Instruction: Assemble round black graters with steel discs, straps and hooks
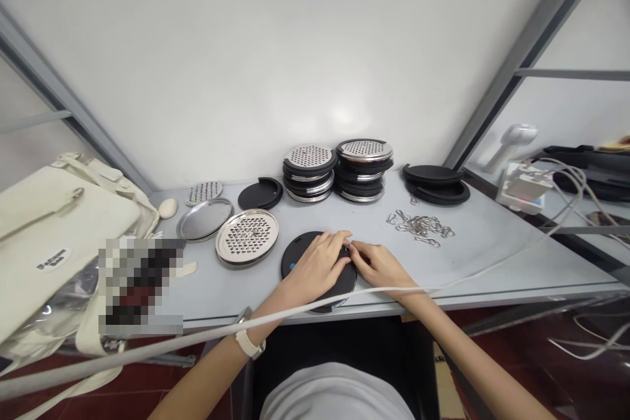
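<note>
A round black disc [293, 249] lies near the front edge of the table, with a small blue spot on its left part. My left hand [319, 262] rests over it, fingers bent towards its right rim. At that rim my right hand [377, 264] has thumb and fingers pinched on a small piece, too hidden to name. Left of the disc is a round metal grater plate [247, 236]. Several metal clips [423, 224] lie in a loose pile to the right.
Two stacks of graters [310, 174] [364, 170] stand near the wall. Black covers [436, 184] lie at the back right, metal lids [205, 219] at the left. A white bag [59, 230] hangs over the left end. A white cable [472, 275] crosses in front.
</note>
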{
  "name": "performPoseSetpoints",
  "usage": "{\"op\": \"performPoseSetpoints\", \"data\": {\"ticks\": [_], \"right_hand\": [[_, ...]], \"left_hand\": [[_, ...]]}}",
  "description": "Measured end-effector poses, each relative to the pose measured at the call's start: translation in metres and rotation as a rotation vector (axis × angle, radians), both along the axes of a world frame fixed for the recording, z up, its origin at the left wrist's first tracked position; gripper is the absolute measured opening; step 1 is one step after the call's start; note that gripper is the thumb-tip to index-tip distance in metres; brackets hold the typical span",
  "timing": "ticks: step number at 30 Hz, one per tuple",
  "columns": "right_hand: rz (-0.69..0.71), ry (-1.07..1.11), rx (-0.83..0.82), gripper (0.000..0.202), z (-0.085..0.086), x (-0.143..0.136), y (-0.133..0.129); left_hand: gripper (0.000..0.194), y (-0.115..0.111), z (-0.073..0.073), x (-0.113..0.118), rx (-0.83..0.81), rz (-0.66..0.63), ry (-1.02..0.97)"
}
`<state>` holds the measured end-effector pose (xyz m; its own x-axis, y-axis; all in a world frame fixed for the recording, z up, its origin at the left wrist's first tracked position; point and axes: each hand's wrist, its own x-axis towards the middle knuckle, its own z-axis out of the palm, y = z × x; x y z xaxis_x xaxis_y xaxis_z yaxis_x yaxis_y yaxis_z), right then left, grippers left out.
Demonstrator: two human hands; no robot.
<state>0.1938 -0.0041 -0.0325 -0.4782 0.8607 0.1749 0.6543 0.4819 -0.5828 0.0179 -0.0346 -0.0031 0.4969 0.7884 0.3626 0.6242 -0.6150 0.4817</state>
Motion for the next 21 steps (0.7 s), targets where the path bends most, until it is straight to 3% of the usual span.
{"op": "performPoseSetpoints", "data": {"ticks": [21], "right_hand": [[-0.086, -0.03, 0.038, 0.023, -0.0017, -0.0015, -0.0017]], "left_hand": [[0.035, -0.0012, 0.007, 0.0002, -0.024, -0.021, 0.017]]}}
